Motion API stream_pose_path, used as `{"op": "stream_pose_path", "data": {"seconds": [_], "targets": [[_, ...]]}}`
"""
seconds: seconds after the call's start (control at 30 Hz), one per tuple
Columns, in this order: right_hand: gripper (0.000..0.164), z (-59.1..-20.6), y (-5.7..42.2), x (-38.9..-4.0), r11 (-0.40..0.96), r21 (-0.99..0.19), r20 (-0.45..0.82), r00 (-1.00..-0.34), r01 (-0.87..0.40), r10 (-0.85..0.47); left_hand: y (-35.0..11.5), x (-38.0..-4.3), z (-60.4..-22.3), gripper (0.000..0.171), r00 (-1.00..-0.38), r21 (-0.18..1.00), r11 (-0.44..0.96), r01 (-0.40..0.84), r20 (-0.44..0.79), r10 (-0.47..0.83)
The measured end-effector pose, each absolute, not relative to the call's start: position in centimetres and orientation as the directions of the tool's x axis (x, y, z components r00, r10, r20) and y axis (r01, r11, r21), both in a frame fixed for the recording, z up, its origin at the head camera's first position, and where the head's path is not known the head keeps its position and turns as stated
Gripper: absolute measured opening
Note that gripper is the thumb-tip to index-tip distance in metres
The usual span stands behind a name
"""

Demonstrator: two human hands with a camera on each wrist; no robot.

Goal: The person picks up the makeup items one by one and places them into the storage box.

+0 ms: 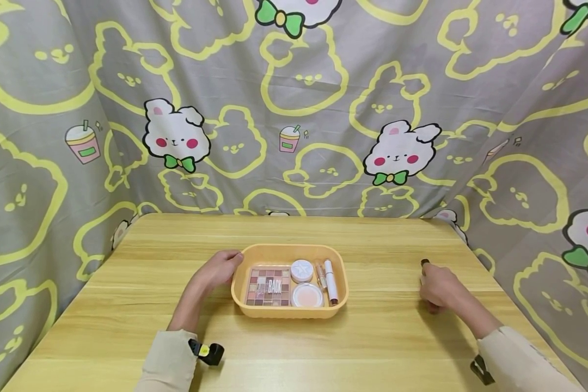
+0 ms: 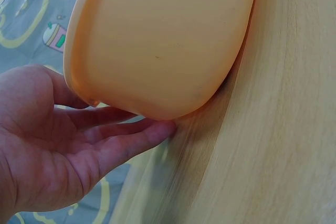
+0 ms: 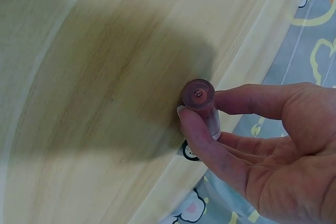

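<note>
A yellow plastic basket (image 1: 289, 312) stands on the wooden table. My left hand (image 1: 219, 270) holds its far left corner, the fingers against the outer wall (image 2: 163, 45) in the left wrist view. Inside lie an eyeshadow palette (image 1: 268, 287), a round white case with a star (image 1: 302, 270), a round compact with a clear lid (image 1: 307, 296), a small clear tube (image 1: 320, 276) and a white tube with a dark end (image 1: 330, 282). Off to the right, my right hand (image 1: 440, 286) pinches a lip gloss tube (image 3: 199, 95) between thumb and fingers. Its round end bears a number; the hand hides much of its body.
The wooden table (image 1: 372, 348) reaches back to a grey patterned curtain (image 1: 318, 125), which also hangs along both sides. Bare wood lies between the basket and my right hand. A small black camera (image 1: 209, 353) is strapped at my left wrist.
</note>
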State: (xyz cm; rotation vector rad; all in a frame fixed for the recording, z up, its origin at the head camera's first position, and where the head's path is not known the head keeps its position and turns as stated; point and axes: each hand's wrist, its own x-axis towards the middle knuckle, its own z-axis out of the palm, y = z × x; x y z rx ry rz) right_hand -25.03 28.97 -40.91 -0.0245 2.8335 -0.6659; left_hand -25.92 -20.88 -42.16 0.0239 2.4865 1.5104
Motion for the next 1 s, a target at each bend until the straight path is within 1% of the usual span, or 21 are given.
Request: {"op": "stream_pose_path", "data": {"seconds": [0.23,0.3,0.47,0.57,0.67,0.87,1.0], "targets": [[0.024,-40.9,29.2,-24.9,0.899,-0.436,-0.224,-0.972,0.038,-0.067,-20.8,-25.8,-42.1,0.044,-0.972,0.882,0.461,-0.1,-0.186,0.143],[0.03,-40.9,29.3,-24.9,0.902,-0.43,-0.224,-0.972,0.037,-0.067,-20.7,-25.8,-42.1,0.043,-0.972,0.882,0.461,-0.096,-0.183,0.148],[0.052,-40.8,29.6,-24.9,0.909,-0.416,-0.232,-0.97,0.039,-0.065,-20.7,-25.9,-42.2,0.043,-0.972,0.884,0.458,-0.094,-0.181,0.15],[0.057,-40.6,29.5,-25.0,0.905,-0.424,-0.236,-0.97,0.042,-0.066,-20.7,-26.0,-42.3,0.043,-0.972,0.885,0.457,-0.092,-0.18,0.151],[0.059,-40.4,29.2,-25.0,0.902,-0.431,-0.228,-0.971,0.039,-0.067,-20.8,-26.0,-42.3,0.043,-0.973,0.886,0.452,-0.099,-0.182,0.145],[0.057,-39.8,28.1,-25.2,0.917,-0.398,-0.179,-0.98,-0.008,-0.087,-20.9,-25.9,-42.2,0.046,-0.971,0.885,0.453,-0.103,-0.189,0.147],[0.056,-39.3,27.1,-25.5,0.914,-0.406,-0.159,-0.983,-0.024,-0.096,-21.0,-25.9,-42.2,0.045,-0.971,0.884,0.456,-0.107,-0.191,0.141]]}}
